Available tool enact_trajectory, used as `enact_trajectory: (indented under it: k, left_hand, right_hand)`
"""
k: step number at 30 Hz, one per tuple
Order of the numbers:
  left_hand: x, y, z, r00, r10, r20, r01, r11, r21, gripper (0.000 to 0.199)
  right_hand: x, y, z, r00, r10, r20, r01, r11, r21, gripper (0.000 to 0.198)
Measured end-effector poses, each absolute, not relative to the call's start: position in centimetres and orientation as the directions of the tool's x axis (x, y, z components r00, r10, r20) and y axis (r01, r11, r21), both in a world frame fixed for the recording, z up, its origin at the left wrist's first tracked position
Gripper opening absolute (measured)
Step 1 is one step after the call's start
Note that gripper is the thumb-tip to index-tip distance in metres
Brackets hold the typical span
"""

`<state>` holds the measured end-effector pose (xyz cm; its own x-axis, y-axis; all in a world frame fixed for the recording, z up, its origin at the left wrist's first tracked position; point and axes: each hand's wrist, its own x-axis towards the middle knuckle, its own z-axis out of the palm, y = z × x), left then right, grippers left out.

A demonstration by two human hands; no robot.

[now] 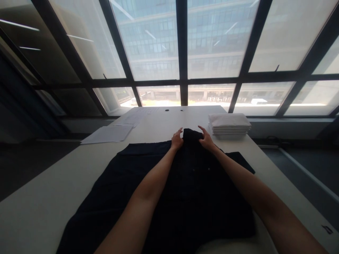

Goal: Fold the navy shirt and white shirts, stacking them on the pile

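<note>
A dark navy collared garment (185, 197), very likely a shirt or jacket, lies spread over the white table, its collar end pointing away from me. Two small light dots show on its upper part. My left hand (177, 139) is at the left side of the collar, thumb and lower fingers closed on the cloth edge. On the opposite side my right hand (207, 139) grips the collar edge, with its index finger stretched upward. The folded collar stands up a little between both hands. Deep shadow hides most of the garment's details.
The white table (53, 180) reaches toward large dark-framed windows (182, 83). A stack of folded white cloths (230, 124) sits beyond my right hand. Several paper sheets (107, 134) lie at the back left. A small dark mark (327, 229) is near the right edge.
</note>
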<state>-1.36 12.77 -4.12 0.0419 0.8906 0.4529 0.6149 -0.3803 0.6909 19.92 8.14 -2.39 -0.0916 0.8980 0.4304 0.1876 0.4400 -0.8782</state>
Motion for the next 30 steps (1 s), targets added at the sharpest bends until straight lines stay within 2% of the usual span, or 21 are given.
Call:
enact_trajectory:
  k: [4, 8, 13, 16, 18, 20, 23, 25, 27, 30]
  left_hand:
    - [-2.0, 12.8, -3.9, -0.114, 0.881, 0.460, 0.406, -0.381, 0.831, 0.067]
    - [-2.4, 13.0, -3.9, -0.248, 0.867, 0.432, 0.355, -0.334, 0.873, 0.050]
    - [-2.4, 13.2, -3.9, -0.289, 0.862, 0.417, 0.318, -0.324, 0.891, 0.036]
    - [-2.8, 13.3, -3.6, -0.304, 0.860, 0.410, 0.354, -0.298, 0.887, 0.040]
    - [-2.9, 13.2, -3.1, -0.287, 0.864, 0.413, 0.411, -0.279, 0.868, 0.043]
    - [-2.6, 12.9, -2.5, -0.215, 0.879, 0.426, 0.496, -0.278, 0.823, 0.042]
    - [-0.7, 11.7, -1.9, 0.027, 0.904, 0.427, 0.630, -0.347, 0.694, 0.036]
    - [1.0, 10.5, -2.1, 0.225, 0.896, 0.383, 0.686, -0.425, 0.590, 0.035]
    - [2.4, 9.3, -2.7, 0.378, 0.869, 0.320, 0.717, -0.493, 0.493, 0.042]
    - [3.1, 8.1, -3.6, 0.498, 0.835, 0.236, 0.746, -0.551, 0.374, 0.052]
  right_hand:
    - [20.6, 6.8, -3.6, -0.108, 0.919, 0.380, 0.250, 0.395, -0.884, 0.086]
    - [20.4, 6.2, -3.9, -0.030, 0.913, 0.408, 0.329, 0.394, -0.858, 0.080]
    - [20.0, 5.6, -3.7, -0.056, 0.902, 0.428, 0.472, 0.402, -0.785, 0.070]
    - [19.9, 5.5, -3.6, 0.044, 0.911, 0.409, 0.692, 0.268, -0.671, 0.057]
    - [19.9, 5.5, -3.4, 0.115, 0.913, 0.392, 0.780, 0.161, -0.605, 0.052]
    - [19.7, 5.6, -3.3, 0.149, 0.913, 0.379, 0.809, 0.108, -0.578, 0.049]
    - [19.0, 5.4, -3.1, 0.119, 0.924, 0.362, 0.840, 0.101, -0.533, 0.049]
    - [18.6, 5.1, -3.0, -0.026, 0.931, 0.364, 0.884, 0.191, -0.426, 0.053]
    - [18.3, 4.7, -3.1, -0.211, 0.917, 0.338, 0.899, 0.318, -0.303, 0.059]
    - [18.3, 4.6, -3.3, -0.318, 0.922, 0.219, 0.890, 0.370, -0.265, 0.061]
